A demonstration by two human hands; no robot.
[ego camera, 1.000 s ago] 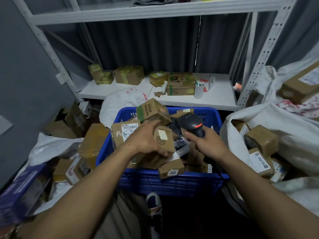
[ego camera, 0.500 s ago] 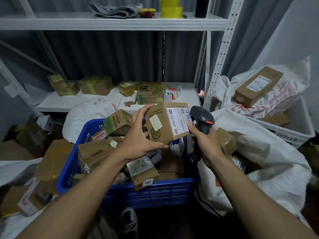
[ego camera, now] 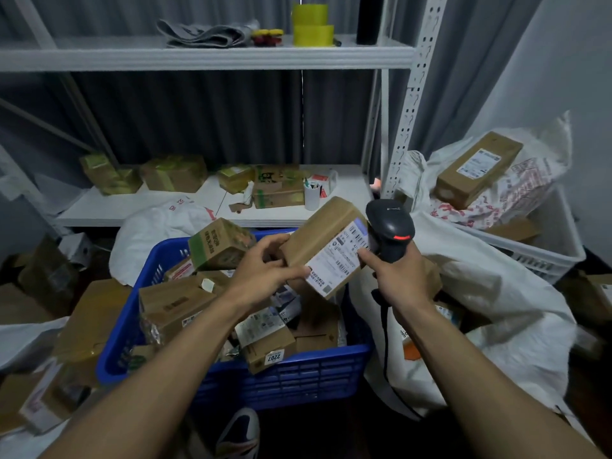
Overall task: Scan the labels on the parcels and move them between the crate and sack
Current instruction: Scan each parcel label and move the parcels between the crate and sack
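White metal shelving against dark corrugated wall; dim light.

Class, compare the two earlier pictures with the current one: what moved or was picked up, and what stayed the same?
The left hand took hold of a brown parcel in the blue crate, lifted it out and turned its label toward the barcode scanner, which the right hand raised beside it. Unchanged: the right hand grips the scanner; the 2207 parcel lies in the crate.

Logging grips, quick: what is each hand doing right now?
Left hand: holds the cardboard parcel.
Right hand: grips the barcode scanner.
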